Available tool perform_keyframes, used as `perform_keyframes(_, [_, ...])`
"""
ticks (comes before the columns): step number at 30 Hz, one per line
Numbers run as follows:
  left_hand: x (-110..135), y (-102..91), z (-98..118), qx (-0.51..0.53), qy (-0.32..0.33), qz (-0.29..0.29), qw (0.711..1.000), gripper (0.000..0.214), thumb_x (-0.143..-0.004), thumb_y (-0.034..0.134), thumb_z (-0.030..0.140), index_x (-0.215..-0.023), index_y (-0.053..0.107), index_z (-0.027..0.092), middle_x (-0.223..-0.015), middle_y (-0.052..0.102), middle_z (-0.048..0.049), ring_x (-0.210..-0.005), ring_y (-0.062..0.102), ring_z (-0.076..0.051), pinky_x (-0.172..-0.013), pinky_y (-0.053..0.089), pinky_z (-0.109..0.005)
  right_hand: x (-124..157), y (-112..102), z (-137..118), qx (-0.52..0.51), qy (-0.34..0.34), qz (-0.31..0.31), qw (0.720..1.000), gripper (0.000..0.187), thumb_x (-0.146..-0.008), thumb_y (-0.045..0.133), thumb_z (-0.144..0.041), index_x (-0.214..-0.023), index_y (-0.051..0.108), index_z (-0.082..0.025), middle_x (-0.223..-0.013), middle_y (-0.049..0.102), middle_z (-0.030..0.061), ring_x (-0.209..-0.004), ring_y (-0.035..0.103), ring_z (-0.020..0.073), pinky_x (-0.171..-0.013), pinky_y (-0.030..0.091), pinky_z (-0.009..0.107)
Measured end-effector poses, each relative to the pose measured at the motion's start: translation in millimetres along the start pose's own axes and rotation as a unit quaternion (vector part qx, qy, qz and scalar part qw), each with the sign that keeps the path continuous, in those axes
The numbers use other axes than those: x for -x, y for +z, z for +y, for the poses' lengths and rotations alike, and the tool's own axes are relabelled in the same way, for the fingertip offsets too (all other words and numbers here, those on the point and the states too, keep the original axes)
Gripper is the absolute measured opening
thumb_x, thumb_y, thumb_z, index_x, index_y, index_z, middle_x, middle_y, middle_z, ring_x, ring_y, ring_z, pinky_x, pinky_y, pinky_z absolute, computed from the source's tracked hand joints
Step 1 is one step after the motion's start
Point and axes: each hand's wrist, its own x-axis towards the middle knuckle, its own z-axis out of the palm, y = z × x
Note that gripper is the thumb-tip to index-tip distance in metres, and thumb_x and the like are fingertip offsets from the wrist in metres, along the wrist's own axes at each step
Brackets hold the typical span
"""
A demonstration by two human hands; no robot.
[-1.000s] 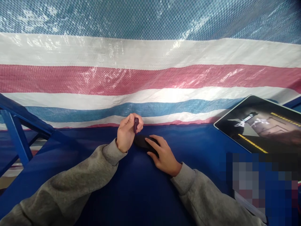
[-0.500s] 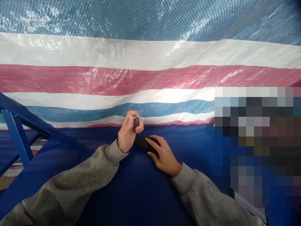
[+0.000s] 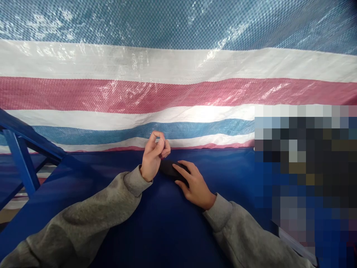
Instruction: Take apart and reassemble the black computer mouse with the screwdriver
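Along the far edge of the dark blue worktop [image 3: 156, 230], a striped woven tarp [image 3: 178, 93] hangs behind everything, and a blue steel frame [image 3: 22, 160] stands off the left corner. Mid-worktop, the person's right hand [image 3: 195, 184] lies over a black oval object [image 3: 169, 168], its fingers [image 3: 181, 168] slightly apart and draped across it. Just beside, the left hand [image 3: 152, 158] is raised, its fingertips [image 3: 159, 143] curled together; whether they pinch anything is impossible to tell from here.

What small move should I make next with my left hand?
Probably lower your left hand to the dark oblong object under your right hand. Its fingers are pinched in the air with nothing visible between them, while the right fingers already rest on that object.
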Motion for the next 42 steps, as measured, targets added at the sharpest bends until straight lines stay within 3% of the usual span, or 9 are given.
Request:
perform_keyframes(4, [-0.7,-0.5,1.0,-0.022,-0.003,-0.005,1.0,0.024,-0.092,0.055,0.04,-0.08,0.051,0.019,-0.059,0.046,0.0021,-0.054,0.04,-0.011,-0.055,0.028,-0.027,0.0,0.3,0.1,-0.002,-0.004,-0.001,1.0,0.048,-0.091,0.055,-0.022,-0.139,0.048,-0.024,-0.133,0.05,0.0141,-0.123,0.048,0.0301,-0.101,0.046,0.054])
perform_keyframes(8, [1.0,1.4,1.6,-0.037,-0.017,-0.026,0.999,0.045,-0.095,0.045,0.047,-0.064,0.052,0.016,-0.056,0.043,-0.0008,-0.054,0.04,-0.012,-0.055,0.03,-0.029,-0.1,0.3,0.5,0.009,-0.009,-0.001,1.0,0.05,-0.091,0.055,-0.022,-0.14,0.047,-0.025,-0.133,0.05,0.0137,-0.123,0.048,0.0301,-0.1,0.047,0.053])
perform_keyframes(13, [1.6,0.1,-0.8,0.015,-0.03,-0.026,0.999,0.03,-0.092,0.051,0.05,-0.084,0.047,0.021,-0.053,0.033,0.0064,-0.048,0.029,-0.009,-0.053,0.025,-0.025,-0.1,0.9,0.2,0.007,-0.006,0.001,1.0,0.05,-0.091,0.055,-0.022,-0.14,0.046,-0.026,-0.133,0.05,0.0137,-0.122,0.049,0.0301,-0.1,0.047,0.053])
perform_keyframes(17, [-0.7,-2.6,-0.9,0.016,-0.022,-0.004,1.0,0.028,-0.087,0.062,0.04,-0.082,0.041,0.022,-0.055,0.041,0.0063,-0.049,0.035,-0.009,-0.053,0.026,-0.024,-0.4,1.0,0.2,0.001,-0.007,0.001,1.0,0.049,-0.091,0.055,-0.021,-0.139,0.048,-0.024,-0.133,0.049,0.014,-0.123,0.048,0.0298,-0.102,0.046,0.053])
perform_keyframes(21, [-1.6,-2.8,0.6,0.006,-0.02,0.014,1.0,0.025,-0.086,0.064,0.037,-0.081,0.046,0.02,-0.056,0.049,0.0037,-0.051,0.041,-0.01,-0.053,0.028,-0.024,-0.8,-0.4,-0.2,0.002,-0.012,0.002,1.0,0.048,-0.091,0.054,-0.021,-0.139,0.048,-0.023,-0.132,0.049,0.0143,-0.123,0.048,0.0301,-0.101,0.047,0.053])
perform_keyframes(27, [0.2,2.2,1.7,0.001,-0.022,0.028,0.999,0.045,-0.093,0.05,0.048,-0.062,0.049,0.016,-0.051,0.041,0.0012,-0.048,0.036,-0.009,-0.051,0.026,-0.026,-0.6,-0.7,-1.1,0.003,-0.01,-0.002,1.0,0.047,-0.092,0.054,-0.021,-0.139,0.048,-0.022,-0.132,0.049,0.0146,-0.123,0.047,0.0296,-0.102,0.046,0.053])
perform_keyframes(31, [1.3,2.5,2.6,0.032,-0.026,0.0,0.999,0.038,-0.093,0.048,0.052,-0.076,0.05,0.018,-0.051,0.034,0.0056,-0.046,0.028,-0.008,-0.05,0.021,-0.024,-0.1,-0.1,0.0,0.003,-0.006,-0.004,1.0,0.048,-0.091,0.055,-0.02,-0.138,0.049,-0.021,-0.132,0.049,0.0152,-0.124,0.047,0.0298,-0.102,0.046,0.052])
perform_keyframes(36, [0.6,-0.7,0.7,0.011,-0.006,0.006,1.0,0.022,-0.087,0.062,0.037,-0.084,0.047,0.021,-0.056,0.041,0.0064,-0.048,0.034,-0.008,-0.051,0.025,-0.023,0.4,0.4,1.3,0.0,-0.009,-0.005,1.0,0.05,-0.091,0.054,-0.021,-0.14,0.045,-0.024,-0.134,0.048,0.0145,-0.123,0.047,0.0308,-0.101,0.046,0.055])
perform_keyframes(42, [0.6,1.1,-4.0,-0.05,0.012,0.027,0.998,0.038,-0.097,0.043,0.042,-0.074,0.056,0.015,-0.061,0.05,-0.001,-0.055,0.043,-0.01,-0.055,0.031,-0.025,0.1,0.6,0.6,-0.005,-0.004,-0.002,1.0,0.049,-0.091,0.054,-0.021,-0.139,0.047,-0.025,-0.133,0.049,0.0141,-0.123,0.048,0.0305,-0.102,0.046,0.054])
